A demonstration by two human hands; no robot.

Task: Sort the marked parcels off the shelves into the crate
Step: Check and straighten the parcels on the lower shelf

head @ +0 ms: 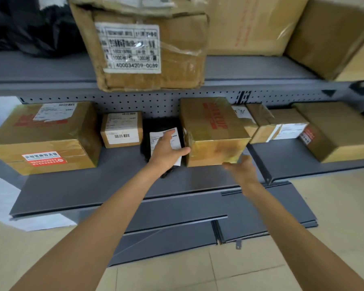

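Note:
A taped cardboard box with red lettering (213, 127) stands on the middle grey shelf (93, 185). My left hand (168, 152) is spread open at its left side, its thumb touching the box's left front edge. It lies over a black bag parcel with a white label (158, 131). My right hand (241, 170), fingers apart and blurred, is just under the box's lower right front corner. Neither hand grips anything. No crate is in view.
On the same shelf stand a large box with a red sticker (44, 137), a small labelled box (121, 129), and more boxes at right (280, 124) (336, 131). A big worn carton (145, 47) overhangs the upper shelf. Lower shelves jut out below; tiled floor beneath.

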